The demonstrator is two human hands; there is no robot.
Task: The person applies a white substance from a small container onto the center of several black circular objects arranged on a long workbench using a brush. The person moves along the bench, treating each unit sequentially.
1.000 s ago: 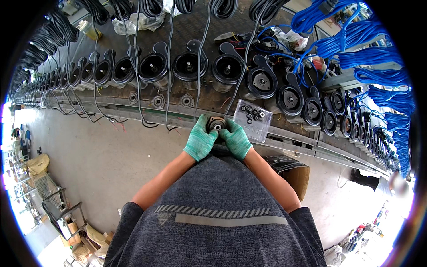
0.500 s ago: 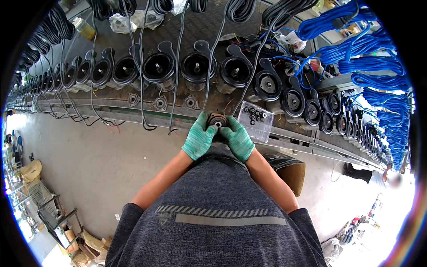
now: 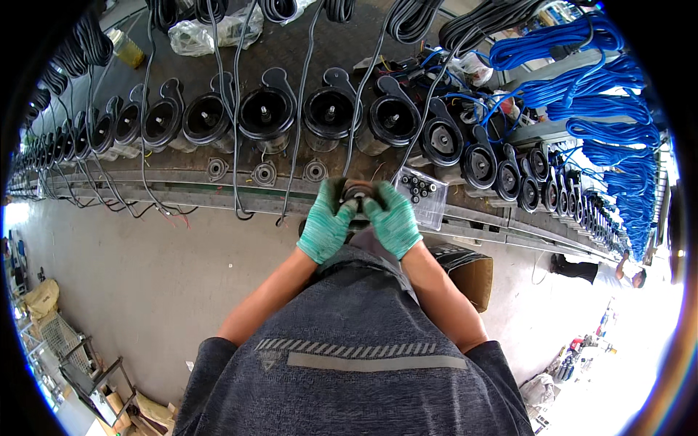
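Observation:
My left hand (image 3: pixel 325 227) and my right hand (image 3: pixel 394 224), both in green knitted gloves, close around a round metal flange (image 3: pixel 357 190) with a dark centre. They hold it just off the front edge of the bench, thumbs at its near side. Motion blurs the part and the fingertips. Several similar flanges, including one metal flange (image 3: pixel 315 171), lie along the bench edge to the left. Close to my right hand is a clear plastic box (image 3: pixel 434 213), where small black ring-like parts (image 3: pixel 417 187) are gathered.
Behind my hands stands a long row of black round pump housings (image 3: pixel 331 112) with cables hanging across the bench edge. Blue cable coils (image 3: pixel 607 109) hang at right. An open cardboard box (image 3: pixel 472 280) sits below the bench; a person (image 3: pixel 607 273) is at far right.
Both hands stay around the flange, their fingertips now smeared by motion. The bench has shifted slightly in view as my head moved.

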